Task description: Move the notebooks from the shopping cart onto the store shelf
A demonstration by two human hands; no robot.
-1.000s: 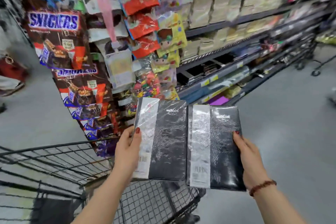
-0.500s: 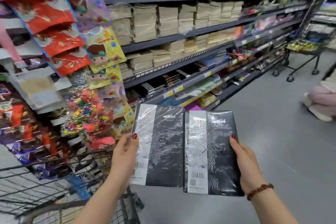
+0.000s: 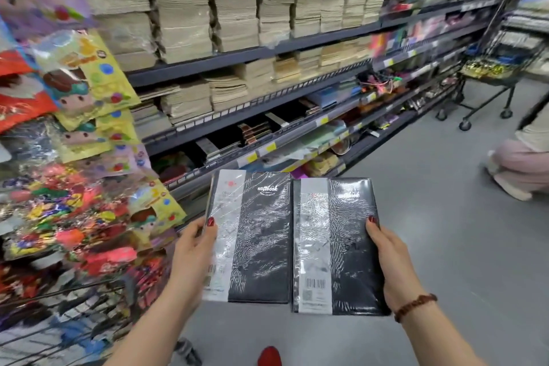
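A person stands in a store aisle holding two shrink-wrapped black notebooks side by side at centre frame, one in each hand, above the grey floor (image 3: pixel 445 246). The left hand (image 3: pixel 194 249) comes up from the lower left, forearm angled toward the middle, its grip pinching the left notebook (image 3: pixel 252 235) along that book's left edge: the thumb, nail painted red, lies on the pale strip of the cover while the fingers are hidden behind. The right hand (image 3: pixel 392 258) rises from the lower right, a beaded bracelet (image 3: pixel 416 306) on the wrist, its grip pinching the right notebook (image 3: pixel 338 246) along its right edge, thumb on the cover, fingers hidden underneath. Both covers face up toward the camera, tilted slightly, their inner edges touching or very nearly so; each carries a pale band with a barcode near the bottom.

The store shelf (image 3: pixel 267 52) runs across the upper half of the frame from left to right, its dark tiers stacked with beige paper pads and, lower down, mixed stationery. Bright snack bags (image 3: pixel 89 83) hang at the left edge. The wire rim of the shopping cart (image 3: pixel 59 306) shows at lower left, blurred. A red shoe tip (image 3: pixel 269 356) shows at the bottom centre. At the far right a second wheeled cart (image 3: pixel 487 74) stands in the aisle, and part of another person (image 3: pixel 523 157) in pale clothing is visible at the frame edge.
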